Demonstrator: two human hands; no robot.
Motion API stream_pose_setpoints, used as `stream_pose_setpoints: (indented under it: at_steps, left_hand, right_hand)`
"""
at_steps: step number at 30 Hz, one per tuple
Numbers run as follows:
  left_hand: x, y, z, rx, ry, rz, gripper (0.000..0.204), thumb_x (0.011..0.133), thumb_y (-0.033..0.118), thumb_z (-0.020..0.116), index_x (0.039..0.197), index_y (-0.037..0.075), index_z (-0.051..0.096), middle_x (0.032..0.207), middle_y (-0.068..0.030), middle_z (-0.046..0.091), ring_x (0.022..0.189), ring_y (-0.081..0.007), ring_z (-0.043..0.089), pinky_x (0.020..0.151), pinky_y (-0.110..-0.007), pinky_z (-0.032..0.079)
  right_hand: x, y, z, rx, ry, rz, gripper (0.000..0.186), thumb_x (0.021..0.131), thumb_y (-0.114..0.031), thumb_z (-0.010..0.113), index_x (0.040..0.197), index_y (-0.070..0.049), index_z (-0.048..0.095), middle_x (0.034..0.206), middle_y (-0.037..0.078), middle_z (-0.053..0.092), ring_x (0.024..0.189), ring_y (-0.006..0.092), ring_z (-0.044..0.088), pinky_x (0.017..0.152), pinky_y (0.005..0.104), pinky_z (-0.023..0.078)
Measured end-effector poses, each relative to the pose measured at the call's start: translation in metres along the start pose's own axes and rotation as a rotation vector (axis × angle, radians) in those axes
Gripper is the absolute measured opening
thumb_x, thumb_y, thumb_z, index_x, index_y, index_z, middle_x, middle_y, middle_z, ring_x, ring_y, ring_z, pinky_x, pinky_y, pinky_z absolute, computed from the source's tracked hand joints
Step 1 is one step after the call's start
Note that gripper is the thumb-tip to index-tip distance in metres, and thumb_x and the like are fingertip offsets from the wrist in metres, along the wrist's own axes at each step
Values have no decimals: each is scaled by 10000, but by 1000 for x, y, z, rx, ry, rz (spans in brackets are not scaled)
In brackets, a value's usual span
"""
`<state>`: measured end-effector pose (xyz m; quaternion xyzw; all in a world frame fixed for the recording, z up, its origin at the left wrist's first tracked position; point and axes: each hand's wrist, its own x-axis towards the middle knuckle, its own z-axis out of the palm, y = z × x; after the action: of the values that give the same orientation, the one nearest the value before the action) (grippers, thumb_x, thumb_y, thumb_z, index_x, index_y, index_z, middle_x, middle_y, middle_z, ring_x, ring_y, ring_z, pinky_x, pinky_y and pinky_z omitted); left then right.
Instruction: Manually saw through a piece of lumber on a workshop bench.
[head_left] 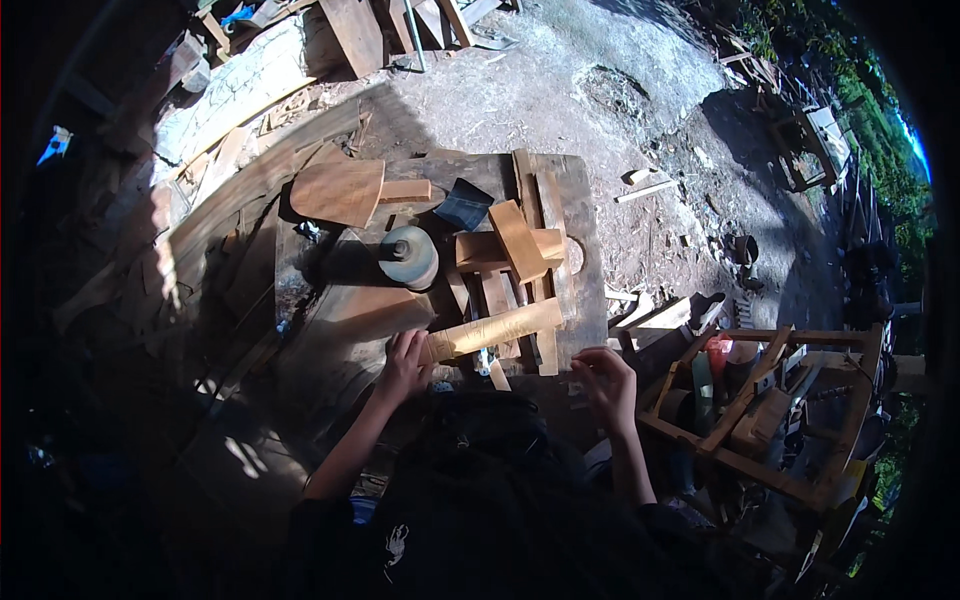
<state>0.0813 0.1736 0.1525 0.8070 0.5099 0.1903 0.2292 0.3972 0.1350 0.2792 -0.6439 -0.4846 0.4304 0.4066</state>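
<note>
My left hand (402, 366) is closed around the left end of a light wooden strip (495, 332), which slants up to the right over the near part of the workbench (585, 215). Marks show along the strip's bright upper face. Off the strip's right end, my right hand (608, 382) is raised by the bench's near edge. Its fingers are loosely bent and apart, and nothing shows in them. Just beyond the strip, a wooden block (516, 242) lies crosswise on another wooden piece (475, 252). Narrow slats (548, 290) lie underneath and beside them.
On the bench are a round grey object with a knob (408, 258), a paddle-shaped board (340, 192) and a dark curved sheet (463, 205). To the right, a wooden frame (720, 430) surrounds assorted items. Boards (355, 35) lean at the back left; scraps litter the ground.
</note>
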Motion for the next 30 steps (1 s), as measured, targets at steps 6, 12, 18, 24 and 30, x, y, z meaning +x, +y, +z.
stream_pose_setpoints:
  at_steps: [6,12,18,24,30]
  left_hand:
    - [-126,-19,-28,190,293,-353,526,710,206,659,1140,-25,462,1085,-196,472,1006,-369,460,858,-448,376]
    - [-183,-7,-23,154,438,-780,483,689,182,679,1090,-8,489,1042,-181,495,977,-361,478,857,-435,382]
    - [-192,-30,4,34,549,-890,467,672,178,689,1073,19,512,1042,-175,506,988,-359,479,868,-426,382]
    - [-164,-72,8,101,530,-792,518,640,196,692,1081,8,499,1056,-171,497,1017,-357,457,881,-444,374]
    - [-141,-140,13,179,474,-578,578,604,188,686,1109,17,464,1078,-160,472,1025,-335,437,884,-459,333]
  right_hand:
    - [71,79,77,-306,-169,-102,152,771,-120,622,864,0,638,752,136,639,702,233,635,648,305,491]
    - [63,112,147,-883,-519,-335,209,809,-210,542,719,-27,588,755,189,622,703,326,612,609,399,495]
    - [73,138,204,-1287,-516,-122,192,791,-139,498,708,-96,666,737,98,662,708,214,660,565,315,516]
    - [71,171,205,-1359,-337,-214,222,800,-182,492,677,-101,659,737,99,663,694,219,659,565,332,512]
    - [44,79,171,-1054,-45,-195,313,763,-296,499,665,-29,629,672,188,614,676,372,605,638,445,473]
